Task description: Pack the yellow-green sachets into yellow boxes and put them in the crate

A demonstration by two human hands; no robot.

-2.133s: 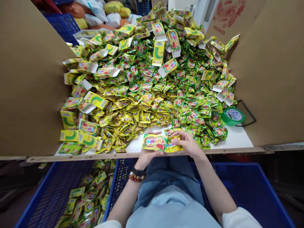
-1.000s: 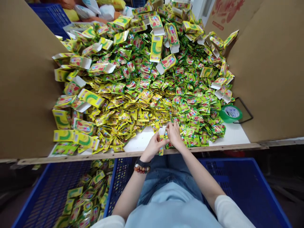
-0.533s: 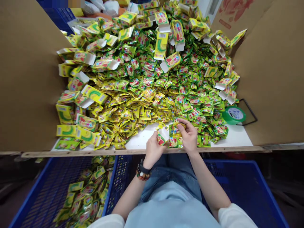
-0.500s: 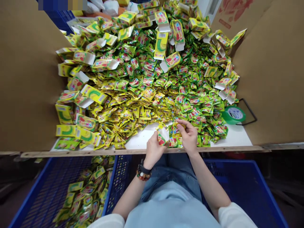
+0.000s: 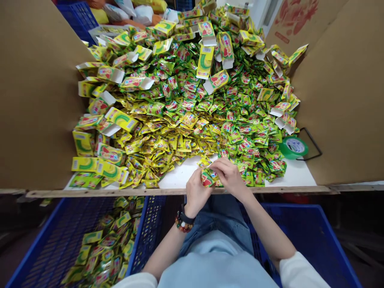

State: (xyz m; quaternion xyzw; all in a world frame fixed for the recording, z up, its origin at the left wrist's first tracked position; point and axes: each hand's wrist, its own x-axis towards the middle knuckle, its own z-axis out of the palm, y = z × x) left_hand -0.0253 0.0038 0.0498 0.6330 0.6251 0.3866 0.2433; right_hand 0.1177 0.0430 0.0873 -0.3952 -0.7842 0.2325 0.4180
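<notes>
My left hand (image 5: 198, 191), with a dark band and beads at the wrist, is closed around a small printed box (image 5: 207, 178) near the table's front edge. My right hand (image 5: 229, 176) has its fingers pinched together at the top of that box; whatever is between them is too small to make out. Behind both hands lies a big heap of small packets, yellow ones (image 5: 162, 146) on the left and green ones (image 5: 244, 128) on the right. Several printed boxes (image 5: 121, 119), some with open white flaps, rest on the heap.
Cardboard walls (image 5: 342, 100) stand on both sides. Green tape (image 5: 294, 147) lies at the right beside a black wire frame. Below the wooden edge (image 5: 120, 193) are a blue crate (image 5: 72, 220) holding packets and another blue crate (image 5: 306, 240) at right.
My right hand has moved left and closed in on the box in my left hand. The yellow packet it pinched before no longer shows. The view has shifted slightly.
</notes>
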